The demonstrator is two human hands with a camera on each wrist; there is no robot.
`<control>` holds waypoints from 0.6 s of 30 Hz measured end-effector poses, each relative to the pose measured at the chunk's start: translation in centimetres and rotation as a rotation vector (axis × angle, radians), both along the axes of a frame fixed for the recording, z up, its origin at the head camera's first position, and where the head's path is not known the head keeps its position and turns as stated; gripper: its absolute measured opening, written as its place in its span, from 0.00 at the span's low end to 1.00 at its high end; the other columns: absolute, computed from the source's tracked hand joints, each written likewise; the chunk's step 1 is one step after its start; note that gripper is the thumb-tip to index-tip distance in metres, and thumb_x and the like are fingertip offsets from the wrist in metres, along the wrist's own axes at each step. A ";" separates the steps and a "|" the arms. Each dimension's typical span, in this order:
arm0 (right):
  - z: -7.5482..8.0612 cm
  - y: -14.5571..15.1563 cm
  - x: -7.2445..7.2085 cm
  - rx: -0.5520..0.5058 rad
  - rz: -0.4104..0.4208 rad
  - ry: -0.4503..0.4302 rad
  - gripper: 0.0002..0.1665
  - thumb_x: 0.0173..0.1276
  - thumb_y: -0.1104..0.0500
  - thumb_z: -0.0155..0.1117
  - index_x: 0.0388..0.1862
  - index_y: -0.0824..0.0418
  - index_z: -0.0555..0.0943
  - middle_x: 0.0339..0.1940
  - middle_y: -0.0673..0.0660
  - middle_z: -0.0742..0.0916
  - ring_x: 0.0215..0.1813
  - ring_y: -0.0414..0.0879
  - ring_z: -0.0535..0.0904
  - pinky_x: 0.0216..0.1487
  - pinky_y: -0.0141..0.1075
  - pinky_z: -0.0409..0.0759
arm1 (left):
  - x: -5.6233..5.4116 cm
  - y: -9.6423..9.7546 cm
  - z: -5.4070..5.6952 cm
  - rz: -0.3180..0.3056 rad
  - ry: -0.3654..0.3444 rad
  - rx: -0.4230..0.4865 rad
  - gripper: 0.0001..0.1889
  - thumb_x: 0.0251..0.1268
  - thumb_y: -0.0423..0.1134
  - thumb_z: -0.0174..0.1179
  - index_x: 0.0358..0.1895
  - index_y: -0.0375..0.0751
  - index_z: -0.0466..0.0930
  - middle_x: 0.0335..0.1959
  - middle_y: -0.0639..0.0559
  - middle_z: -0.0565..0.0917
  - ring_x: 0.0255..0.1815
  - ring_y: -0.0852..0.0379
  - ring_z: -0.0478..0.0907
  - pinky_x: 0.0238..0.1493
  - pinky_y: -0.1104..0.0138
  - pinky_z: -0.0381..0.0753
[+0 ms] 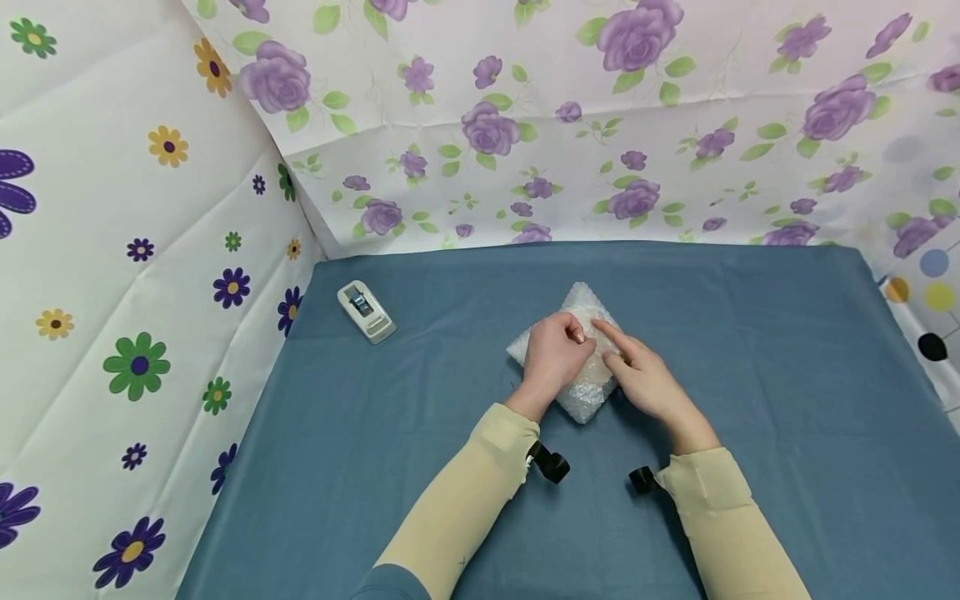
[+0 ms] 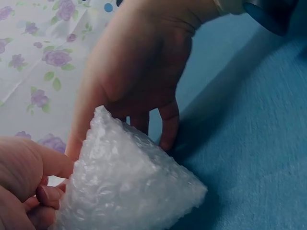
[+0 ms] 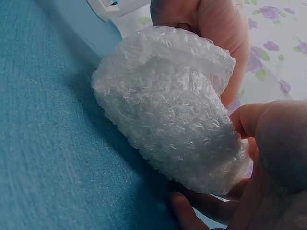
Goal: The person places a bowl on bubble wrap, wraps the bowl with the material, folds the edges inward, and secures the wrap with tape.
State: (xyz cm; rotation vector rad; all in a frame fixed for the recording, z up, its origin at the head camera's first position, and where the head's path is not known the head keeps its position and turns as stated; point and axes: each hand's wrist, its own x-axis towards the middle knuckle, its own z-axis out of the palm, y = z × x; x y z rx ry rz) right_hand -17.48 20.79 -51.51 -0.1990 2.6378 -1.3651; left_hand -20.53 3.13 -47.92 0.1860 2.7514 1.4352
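A small package in clear bubble wrap (image 1: 585, 400) lies on the blue cloth, one corner towards me. A pale brownish patch shows on its top between the hands. My left hand (image 1: 553, 354) is over the package's left side, fingers curled and thumb and fingertips pinching at its top surface. What exactly lies between those tips is hidden. From the right, my right hand (image 1: 651, 379) reaches over with the index finger extended onto the top and the thumb touching nearby. In the right wrist view the wrapped package (image 3: 163, 105) bulges, with right-hand fingers (image 3: 187, 211) beside its lower edge.
A white tape dispenser (image 1: 366, 312) lies at the back left of the blue cloth (image 1: 750, 375). Flowered sheets hang behind (image 1: 450, 183) and at the left (image 1: 97, 292). Black wrist cameras stick out from both sleeves near the cloth.
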 end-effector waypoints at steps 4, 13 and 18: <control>-0.2 -0.1 -0.1 0.003 -0.018 0.004 0.33 0.89 0.51 0.45 0.88 0.39 0.61 0.50 0.62 0.78 0.24 0.50 0.70 0.34 0.45 0.71 | 0.2 0.0 -0.4 -0.020 0.055 -0.033 0.18 0.71 0.35 0.72 0.24 0.48 0.74 0.20 0.56 0.74 0.19 0.60 0.70 0.27 0.69 0.69; 0.0 -0.3 0.0 -0.015 -0.036 0.018 0.34 0.86 0.56 0.47 0.87 0.42 0.64 0.30 0.58 0.76 0.17 0.45 0.65 0.28 0.44 0.70 | 0.5 -0.6 0.0 -0.047 0.099 -0.091 0.18 0.79 0.43 0.64 0.26 0.48 0.75 0.18 0.56 0.73 0.16 0.59 0.67 0.22 0.69 0.66; 0.2 -0.3 0.0 -0.012 -0.033 0.018 0.33 0.87 0.55 0.47 0.88 0.43 0.63 0.27 0.57 0.75 0.16 0.44 0.63 0.26 0.43 0.69 | 0.4 -0.8 0.4 -0.039 0.171 -0.306 0.18 0.81 0.47 0.61 0.26 0.51 0.79 0.20 0.59 0.75 0.15 0.61 0.68 0.18 0.70 0.65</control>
